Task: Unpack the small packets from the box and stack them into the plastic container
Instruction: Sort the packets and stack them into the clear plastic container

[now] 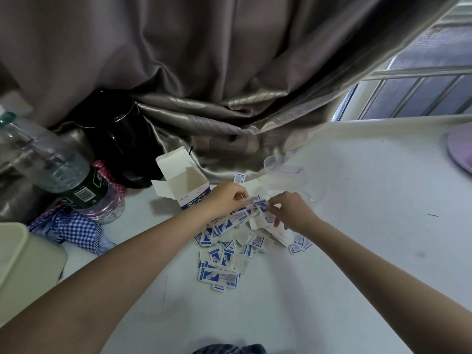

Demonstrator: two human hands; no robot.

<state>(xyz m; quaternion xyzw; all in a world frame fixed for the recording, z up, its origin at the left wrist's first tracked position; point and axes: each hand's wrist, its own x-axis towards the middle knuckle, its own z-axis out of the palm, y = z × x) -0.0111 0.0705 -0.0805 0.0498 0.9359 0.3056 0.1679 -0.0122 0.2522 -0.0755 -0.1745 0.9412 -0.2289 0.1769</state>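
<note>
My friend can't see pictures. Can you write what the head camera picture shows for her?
Two hands, left hand and right hand, pinch small blue-and-white packets above a loose pile of packets on a white table. An open, empty-looking cardboard box stands left of them, a clear plastic container just behind, near a brown curtain.

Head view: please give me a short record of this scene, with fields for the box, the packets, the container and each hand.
box: open and empty-looking, standing on the table behind the pile
packets: loose pile spread on the table, blue and white
container: clear plastic, beyond the hands; no packets visible inside
left hand: pinches packets at the top of the pile
right hand: pinches the same bunch of packets
</note>
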